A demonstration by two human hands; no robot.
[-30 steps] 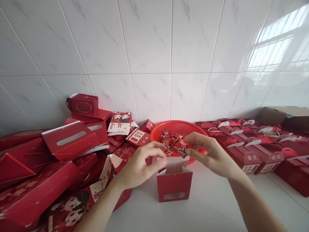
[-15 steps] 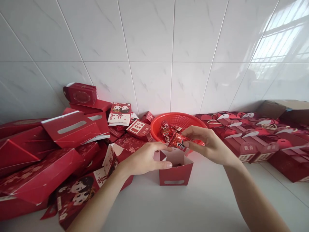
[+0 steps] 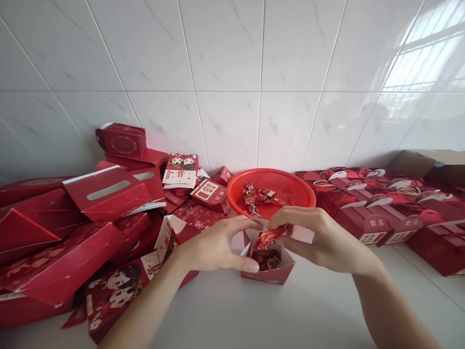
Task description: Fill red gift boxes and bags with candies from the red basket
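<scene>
A small red gift box [image 3: 269,277] with its top unfolded stands on the counter in front of me, tipped a little towards me. Its left side is in the grasp of my left hand [image 3: 214,247], thumb at the near rim and fingers by the far one. Pinched in my right hand [image 3: 319,242] is a shiny red snack packet [image 3: 269,239], partly within the mouth of the box. Below it, at the bottom of the box, lies something dark red with a pale printed mark [image 3: 273,261].
Behind the box is a red plastic basket [image 3: 308,194] with several wrapped sweets [image 3: 250,196]. Red cartons [image 3: 109,194] lie heaped at left. Closed gift boxes [image 3: 374,218] stand in rows at right, before a cardboard box [image 3: 432,162]. A tiled wall [image 3: 225,48] rises behind.
My right hand has lowered the snack packet from above the basket's front edge into the box opening. The box has tilted towards me, and my left hand has closed in on its side.
</scene>
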